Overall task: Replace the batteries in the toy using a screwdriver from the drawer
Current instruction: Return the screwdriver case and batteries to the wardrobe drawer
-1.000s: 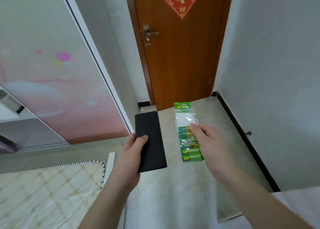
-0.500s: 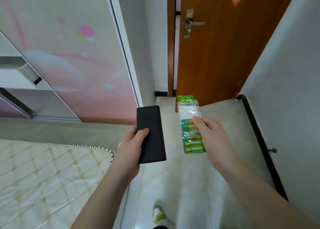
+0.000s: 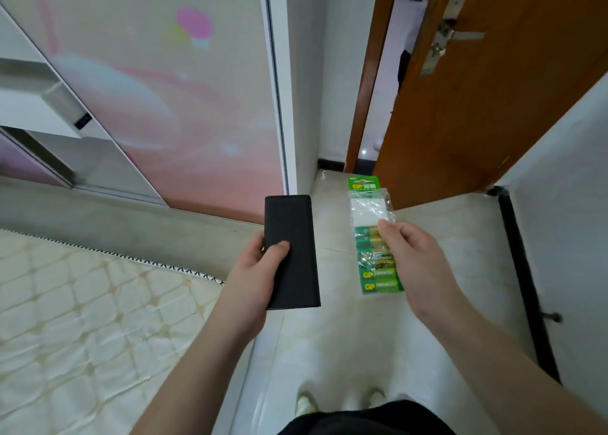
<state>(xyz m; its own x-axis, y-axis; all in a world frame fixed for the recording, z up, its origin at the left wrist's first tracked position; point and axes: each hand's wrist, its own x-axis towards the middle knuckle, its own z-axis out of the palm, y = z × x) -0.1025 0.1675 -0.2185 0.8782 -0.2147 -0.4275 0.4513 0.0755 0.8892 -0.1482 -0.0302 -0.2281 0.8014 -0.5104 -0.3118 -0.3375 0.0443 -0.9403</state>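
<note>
My left hand (image 3: 253, 280) grips a flat black rectangular case (image 3: 291, 237) by its lower left edge, thumb on top. My right hand (image 3: 414, 267) pinches a clear plastic pack of green batteries (image 3: 371, 211) along its right side; the pack has a green header card at the top. Both things are held upright in front of me, side by side and a hand's width apart. No toy or screwdriver shows.
A wooden door (image 3: 487, 99) with a metal handle (image 3: 447, 36) stands ajar ahead. A pink sliding wardrobe panel (image 3: 164, 89) is on the left. A quilted mattress (image 3: 82, 319) lies at lower left. A white wall (image 3: 566, 204) closes the right. Pale floor tiles (image 3: 345, 336) lie underfoot.
The view has swung left and closer to the door, which now shows a gap at its left. Both hands keep their holds on the case and the battery pack.
</note>
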